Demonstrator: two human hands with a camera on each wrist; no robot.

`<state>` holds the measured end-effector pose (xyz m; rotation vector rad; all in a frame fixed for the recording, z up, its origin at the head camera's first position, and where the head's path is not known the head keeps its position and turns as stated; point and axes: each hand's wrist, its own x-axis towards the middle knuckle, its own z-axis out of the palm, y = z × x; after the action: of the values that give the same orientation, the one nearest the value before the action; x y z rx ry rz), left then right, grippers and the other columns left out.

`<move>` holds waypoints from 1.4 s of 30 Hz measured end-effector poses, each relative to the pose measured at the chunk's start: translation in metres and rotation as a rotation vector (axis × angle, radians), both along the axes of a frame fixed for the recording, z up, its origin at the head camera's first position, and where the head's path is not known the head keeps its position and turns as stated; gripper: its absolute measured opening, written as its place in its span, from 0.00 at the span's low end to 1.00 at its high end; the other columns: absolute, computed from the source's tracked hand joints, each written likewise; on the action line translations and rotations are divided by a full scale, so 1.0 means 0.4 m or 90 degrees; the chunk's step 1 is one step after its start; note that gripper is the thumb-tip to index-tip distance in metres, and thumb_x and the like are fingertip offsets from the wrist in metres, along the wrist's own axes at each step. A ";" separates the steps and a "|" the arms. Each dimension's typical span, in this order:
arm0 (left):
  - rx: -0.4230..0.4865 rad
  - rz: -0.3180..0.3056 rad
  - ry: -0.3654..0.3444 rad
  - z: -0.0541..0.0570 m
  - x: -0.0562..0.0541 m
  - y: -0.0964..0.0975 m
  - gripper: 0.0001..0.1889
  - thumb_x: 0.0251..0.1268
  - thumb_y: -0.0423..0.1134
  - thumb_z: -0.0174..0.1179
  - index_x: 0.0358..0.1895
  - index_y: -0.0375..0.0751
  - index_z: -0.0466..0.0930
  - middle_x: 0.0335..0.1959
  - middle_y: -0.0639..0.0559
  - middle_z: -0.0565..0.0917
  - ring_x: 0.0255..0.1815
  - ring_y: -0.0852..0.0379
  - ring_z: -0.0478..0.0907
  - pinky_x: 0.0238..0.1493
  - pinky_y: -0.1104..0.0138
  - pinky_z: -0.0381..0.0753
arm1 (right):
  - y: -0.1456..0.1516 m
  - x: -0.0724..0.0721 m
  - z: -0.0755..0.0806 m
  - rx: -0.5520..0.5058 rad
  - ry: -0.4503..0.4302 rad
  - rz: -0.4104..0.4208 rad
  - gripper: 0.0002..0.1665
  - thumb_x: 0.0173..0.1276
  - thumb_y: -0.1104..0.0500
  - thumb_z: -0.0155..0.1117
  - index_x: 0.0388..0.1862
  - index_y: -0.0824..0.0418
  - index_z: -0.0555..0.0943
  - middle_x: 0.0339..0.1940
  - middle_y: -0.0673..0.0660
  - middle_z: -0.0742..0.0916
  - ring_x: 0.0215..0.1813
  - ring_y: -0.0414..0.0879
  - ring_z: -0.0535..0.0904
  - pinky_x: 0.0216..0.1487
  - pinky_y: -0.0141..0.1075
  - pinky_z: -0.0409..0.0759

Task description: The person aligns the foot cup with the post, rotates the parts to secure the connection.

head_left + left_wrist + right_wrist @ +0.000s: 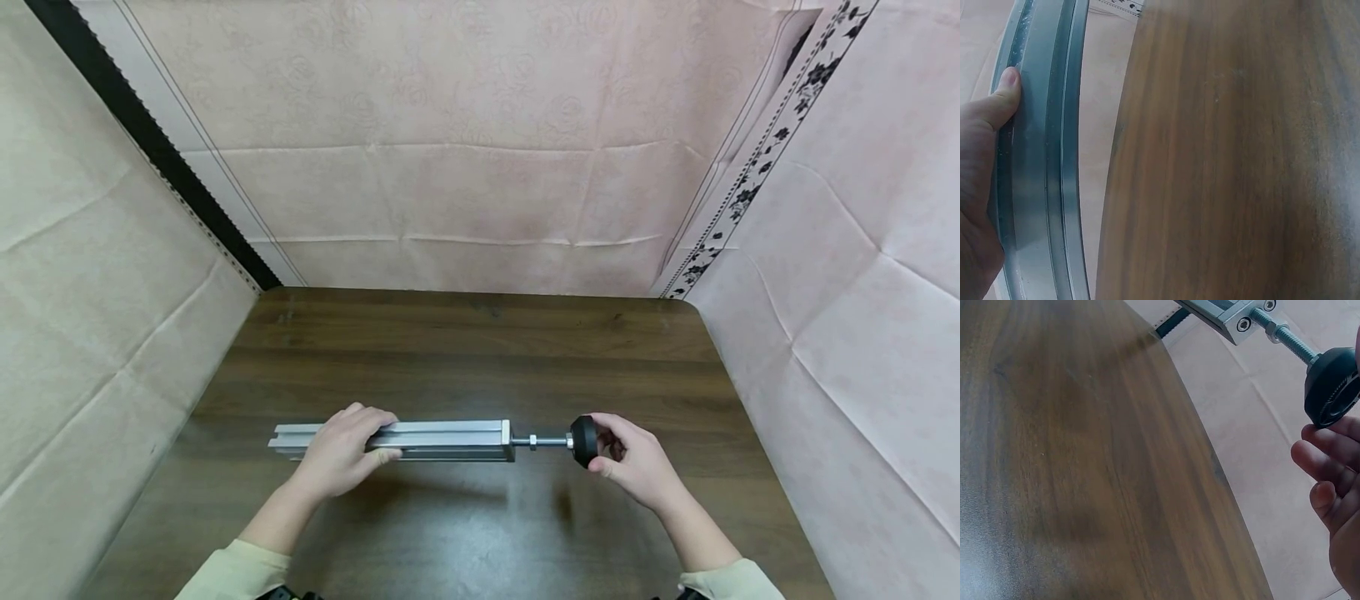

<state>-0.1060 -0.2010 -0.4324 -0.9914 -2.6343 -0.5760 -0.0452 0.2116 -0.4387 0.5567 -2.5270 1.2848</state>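
A silver aluminium profile (450, 440) is held level above the wooden table by my left hand (347, 450), which grips it near its left half. In the left wrist view the thumb (1009, 87) lies along the grooved profile (1035, 156). From a bolted end plate (1235, 328) at its right end a threaded rod (1297, 345) sticks out, with a nut (533, 442) partway along it. At the rod's tip sits a black levelling foot (583, 442), round with a hollow underside. My right hand (633, 462) pinches the foot's rim between thumb and fingers.
The brown wooden table (480, 350) lies below both hands, with shadows of the profile and foot on it. Pale patterned cloth (465, 192) hangs behind the far edge, and further cloth panels (862, 275) flank the left and right sides.
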 end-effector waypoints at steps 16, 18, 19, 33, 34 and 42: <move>0.000 0.003 0.002 0.004 0.003 0.002 0.21 0.47 0.51 0.69 0.43 0.45 0.80 0.39 0.56 0.82 0.38 0.58 0.74 0.41 0.60 0.73 | 0.014 0.003 0.006 0.005 -0.008 0.023 0.47 0.52 0.32 0.58 0.62 0.62 0.71 0.43 0.56 0.83 0.33 0.42 0.78 0.28 0.30 0.72; 0.003 0.005 0.001 0.004 0.002 0.001 0.21 0.47 0.51 0.70 0.43 0.45 0.80 0.39 0.56 0.82 0.38 0.58 0.74 0.40 0.60 0.73 | 0.022 0.005 0.011 0.019 -0.016 0.029 0.51 0.48 0.38 0.68 0.68 0.58 0.65 0.51 0.57 0.81 0.35 0.42 0.78 0.28 0.30 0.70; 0.004 0.007 0.001 0.004 0.002 0.000 0.21 0.47 0.51 0.70 0.43 0.45 0.80 0.39 0.56 0.82 0.38 0.58 0.74 0.40 0.60 0.73 | 0.026 0.006 0.012 0.033 -0.013 0.033 0.54 0.45 0.43 0.73 0.70 0.56 0.62 0.54 0.57 0.79 0.36 0.42 0.77 0.29 0.29 0.70; -0.011 0.013 -0.018 0.003 0.006 -0.005 0.22 0.47 0.51 0.70 0.44 0.45 0.80 0.39 0.57 0.82 0.38 0.59 0.73 0.40 0.61 0.73 | 0.026 -0.002 0.007 0.212 0.190 0.057 0.43 0.48 0.47 0.74 0.63 0.58 0.70 0.53 0.53 0.76 0.36 0.40 0.79 0.37 0.30 0.78; -0.012 0.014 -0.018 0.003 0.006 -0.005 0.22 0.46 0.51 0.70 0.44 0.45 0.80 0.39 0.57 0.82 0.38 0.59 0.73 0.40 0.61 0.73 | 0.025 0.000 0.009 0.211 0.170 0.053 0.46 0.44 0.49 0.76 0.63 0.57 0.70 0.53 0.52 0.76 0.36 0.40 0.78 0.36 0.31 0.78; -0.015 0.013 -0.026 0.002 0.008 -0.008 0.21 0.46 0.51 0.70 0.43 0.45 0.80 0.39 0.57 0.82 0.38 0.59 0.73 0.40 0.61 0.73 | 0.023 0.000 0.009 0.193 0.070 0.053 0.51 0.36 0.45 0.76 0.62 0.56 0.71 0.53 0.49 0.77 0.38 0.39 0.78 0.33 0.31 0.76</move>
<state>-0.1028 -0.2041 -0.4315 -0.9689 -2.6891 -0.5676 -0.0450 0.2207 -0.4352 0.7796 -2.6446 0.8711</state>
